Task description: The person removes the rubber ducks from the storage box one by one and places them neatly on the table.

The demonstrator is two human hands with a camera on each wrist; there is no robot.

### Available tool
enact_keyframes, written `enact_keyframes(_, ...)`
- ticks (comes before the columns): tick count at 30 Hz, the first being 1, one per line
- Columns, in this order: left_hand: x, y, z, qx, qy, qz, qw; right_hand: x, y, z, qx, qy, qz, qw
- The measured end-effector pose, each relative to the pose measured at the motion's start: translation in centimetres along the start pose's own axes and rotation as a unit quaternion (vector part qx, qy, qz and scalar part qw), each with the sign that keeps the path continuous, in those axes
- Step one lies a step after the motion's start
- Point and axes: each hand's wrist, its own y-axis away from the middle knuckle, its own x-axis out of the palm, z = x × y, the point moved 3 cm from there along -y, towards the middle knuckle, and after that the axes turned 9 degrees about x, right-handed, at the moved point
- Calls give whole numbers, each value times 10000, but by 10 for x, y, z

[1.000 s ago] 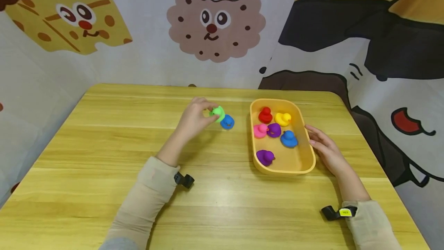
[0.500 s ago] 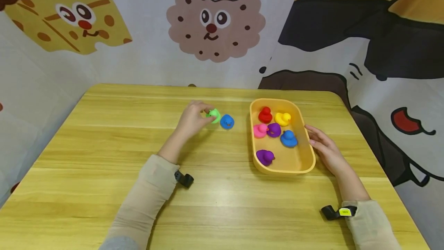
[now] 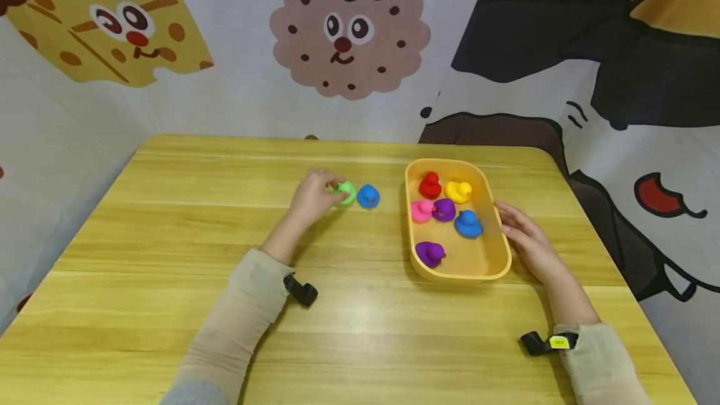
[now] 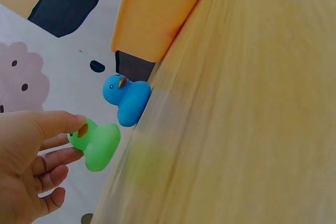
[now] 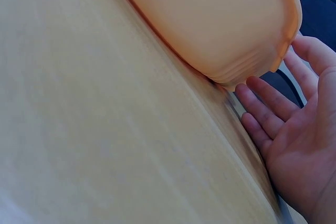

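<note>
Head view: bright, even light; pale glare on the tabletop (image 3: 360, 330), soft shadow beside the left sleeve (image 3: 233, 324). Left wrist view: tabletop grain softly smeared, greenish reflection beside the green duck (image 4: 101, 148). Right wrist view: dimmer, cooler, tabletop blurred.

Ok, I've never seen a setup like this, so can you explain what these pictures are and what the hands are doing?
There's no machine here, just a person's bare left hand and right hand. The wide picture comes from a camera worn on the head, looking forward and down. The two close pictures come from the small black cameras, one worn on each wrist. On the wood-look table is a yellow-orange tray with six toy ducks in it. The left hand pinches a green duck, and a blue duck stands close beside it, outside the tray. The right hand touches the tray's side.
</note>
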Motion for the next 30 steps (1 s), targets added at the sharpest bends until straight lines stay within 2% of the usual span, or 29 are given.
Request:
enact_keyframes(6, 2, 1, 5, -161, -52, 90, 9998, 0, -1, 0, -42, -9, 16, 10000)
enact_keyframes(16, 4, 0, 10, -211, 119, 179, 9995, 0, 0, -1, -21, -11, 10, 10000)
enact_keyframes(22, 3, 0, 9, -256, 67, 255, 9993, 0, 0, 0, -23, -2, 3, 10000)
enact_keyframes(26, 2, 0, 6, -287, -58, 290, 9992, 0, 0, 0, -31, 5, 15, 10000)
enact_keyframes(30, -2, -1, -7, -127, -151, 208, 9996, -1, 0, 0, -9, 14, 3, 10000)
